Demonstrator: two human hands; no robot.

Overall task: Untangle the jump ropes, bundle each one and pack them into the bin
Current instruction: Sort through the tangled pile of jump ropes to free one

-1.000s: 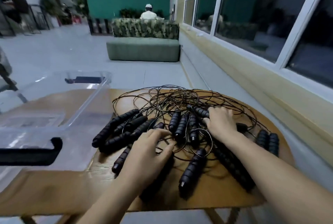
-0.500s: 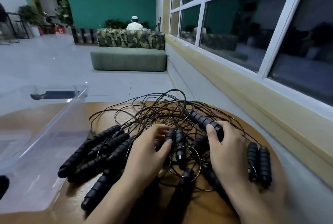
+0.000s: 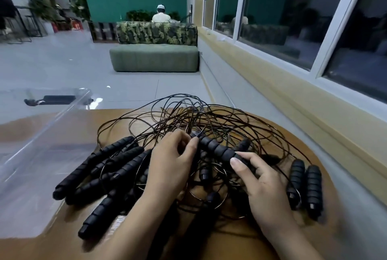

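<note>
Our right hand pinches the low end of one black bumpy handle with thumb and fingers. Our left hand curls its fingers round the thin cords at that handle's top end. Under both hands the jump ropes lie in one knotted heap on the round wooden table. A see-through bin sits on the table's left side, just beside the heap. Two more handles lie side by side near the table's right edge. The window wall is close on the right, and open floor lies ahead.
</note>
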